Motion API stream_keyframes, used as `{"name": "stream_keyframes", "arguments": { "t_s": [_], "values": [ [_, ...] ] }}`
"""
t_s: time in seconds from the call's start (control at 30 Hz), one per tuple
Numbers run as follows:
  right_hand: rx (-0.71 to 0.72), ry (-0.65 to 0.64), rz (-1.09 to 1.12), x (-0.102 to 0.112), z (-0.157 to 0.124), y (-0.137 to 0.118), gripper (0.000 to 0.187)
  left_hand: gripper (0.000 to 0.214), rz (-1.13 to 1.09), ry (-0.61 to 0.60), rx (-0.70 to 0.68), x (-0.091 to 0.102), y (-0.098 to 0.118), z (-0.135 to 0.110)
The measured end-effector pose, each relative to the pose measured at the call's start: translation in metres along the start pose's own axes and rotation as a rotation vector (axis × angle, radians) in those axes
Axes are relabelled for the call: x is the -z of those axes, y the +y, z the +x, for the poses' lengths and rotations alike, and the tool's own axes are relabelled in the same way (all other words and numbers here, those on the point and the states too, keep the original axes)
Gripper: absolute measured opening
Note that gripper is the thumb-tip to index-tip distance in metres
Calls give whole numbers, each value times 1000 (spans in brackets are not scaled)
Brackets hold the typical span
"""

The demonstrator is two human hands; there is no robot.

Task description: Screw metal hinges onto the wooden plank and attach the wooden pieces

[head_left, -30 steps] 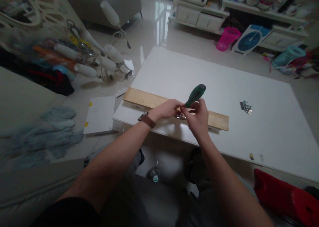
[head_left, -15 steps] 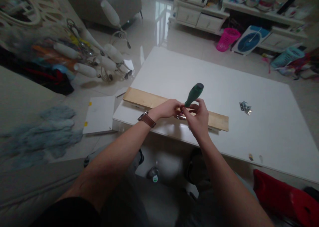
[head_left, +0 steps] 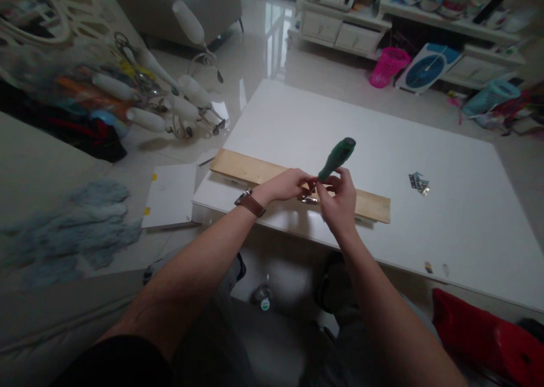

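Note:
A screwdriver (head_left: 337, 159) with a green handle and dark end cap leans up and to the right above a narrow wooden board (head_left: 250, 169). My right hand (head_left: 339, 199) is closed around its lower part, fingers curled at the base of the handle. My left hand (head_left: 293, 184), with a brown-strapped watch on the wrist, rests over the board, its fingertips pinched together beside the shaft. Whatever those fingertips hold is too small to make out. Just below the hands, a shiny metal piece (head_left: 309, 200) sits at the board's near edge. The screwdriver's tip is hidden among my fingers.
The board lies along the near edge of a large white panel (head_left: 425, 143). Several small metal hinges or brackets (head_left: 419, 183) are piled to the right. A smaller white panel (head_left: 168, 197) is at left, a red object (head_left: 480, 336) at lower right, and a lamp (head_left: 187, 101) at upper left.
The screwdriver's handle has tilted further to the right and risen slightly. My right fingers have shifted a little around it; my left hand has barely moved.

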State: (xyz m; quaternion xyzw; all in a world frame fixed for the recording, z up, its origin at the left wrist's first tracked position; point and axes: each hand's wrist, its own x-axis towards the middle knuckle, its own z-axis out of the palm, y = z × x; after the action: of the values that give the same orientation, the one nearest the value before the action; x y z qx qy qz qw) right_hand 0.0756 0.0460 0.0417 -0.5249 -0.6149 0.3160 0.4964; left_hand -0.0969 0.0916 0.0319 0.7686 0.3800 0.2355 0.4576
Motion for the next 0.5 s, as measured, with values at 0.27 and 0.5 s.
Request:
{"name": "stream_keyframes", "arguments": {
  "t_s": [0.27,0.5],
  "values": [
    [-8,34,-24,0,2,-1,31,22,-25,-6,10,-1,-2,0],
    [-1,38,13,0,-1,1,35,22,9,-24,-35,1,-5,2]
  ]
}}
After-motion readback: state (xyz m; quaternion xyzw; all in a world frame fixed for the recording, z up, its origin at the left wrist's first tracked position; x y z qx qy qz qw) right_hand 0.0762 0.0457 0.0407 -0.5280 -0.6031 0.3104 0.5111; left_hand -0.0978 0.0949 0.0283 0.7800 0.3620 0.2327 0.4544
